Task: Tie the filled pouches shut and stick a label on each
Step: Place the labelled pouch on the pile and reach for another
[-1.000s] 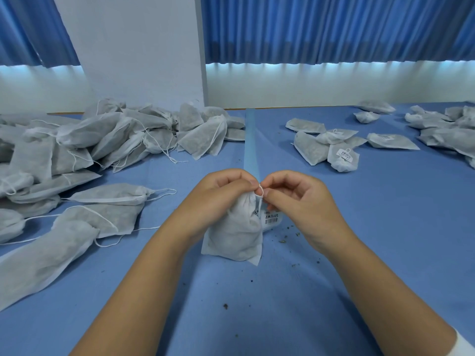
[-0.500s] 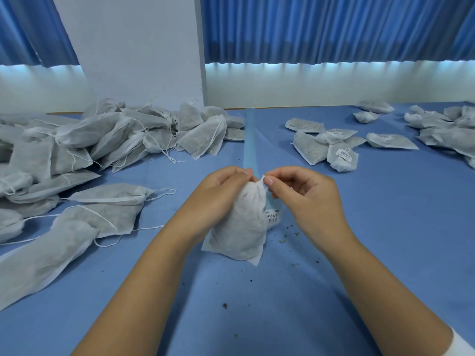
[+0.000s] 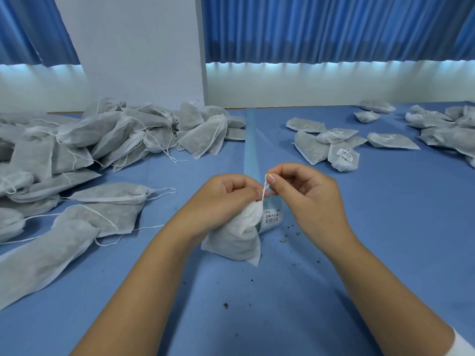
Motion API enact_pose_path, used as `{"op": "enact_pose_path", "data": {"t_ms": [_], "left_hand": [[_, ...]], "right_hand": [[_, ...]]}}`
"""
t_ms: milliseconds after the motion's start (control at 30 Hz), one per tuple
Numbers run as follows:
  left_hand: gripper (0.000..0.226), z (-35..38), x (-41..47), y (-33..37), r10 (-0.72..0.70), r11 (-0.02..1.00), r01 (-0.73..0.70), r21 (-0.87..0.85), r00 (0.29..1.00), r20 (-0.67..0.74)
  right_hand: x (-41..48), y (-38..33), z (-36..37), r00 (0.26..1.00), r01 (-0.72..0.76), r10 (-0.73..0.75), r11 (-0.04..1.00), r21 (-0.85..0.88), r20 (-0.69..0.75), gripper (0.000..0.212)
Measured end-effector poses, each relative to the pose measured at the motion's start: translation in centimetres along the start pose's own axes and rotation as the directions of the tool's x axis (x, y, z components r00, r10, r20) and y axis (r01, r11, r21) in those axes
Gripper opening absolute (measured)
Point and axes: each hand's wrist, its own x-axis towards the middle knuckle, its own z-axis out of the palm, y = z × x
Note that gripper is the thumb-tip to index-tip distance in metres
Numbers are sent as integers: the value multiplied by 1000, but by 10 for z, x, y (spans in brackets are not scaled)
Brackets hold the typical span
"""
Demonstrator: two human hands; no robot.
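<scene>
A filled white fabric pouch (image 3: 237, 236) stands on the blue table in front of me. My left hand (image 3: 223, 199) grips its gathered neck. My right hand (image 3: 305, 191) pinches the white drawstring (image 3: 264, 188) between thumb and forefinger, holding it up just above the neck. A strip of label backing (image 3: 250, 150) runs away from me behind the pouch, and a white barcode label (image 3: 273, 217) on it shows just right of the pouch.
A large heap of untied pouches (image 3: 102, 140) with loose strings covers the left side. Tied, labelled pouches (image 3: 341, 152) lie at the right, and more pouches (image 3: 447, 129) at the far right. Dark crumbs (image 3: 288, 235) dot the blue table (image 3: 257, 304).
My right hand has drawn the string up and slightly right from the pouch neck. My left hand has shifted its hold lower on the gathered neck.
</scene>
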Motion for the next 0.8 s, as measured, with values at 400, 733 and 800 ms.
{"op": "enact_pose_path", "data": {"t_ms": [400,733,800], "left_hand": [[11,8,4,-4,64,996,-56,69,991,-116],[25,12,8,-8,143,971,-114,209,981,-132],[33,6,9,-9,108,977,-75,197,981,-159]], "right_hand": [[8,6,-5,995,-94,93,996,0,-31,12],[12,13,-8,983,-106,92,991,-82,-161,12],[14,14,-11,977,-105,93,993,-52,-190,13]]}}
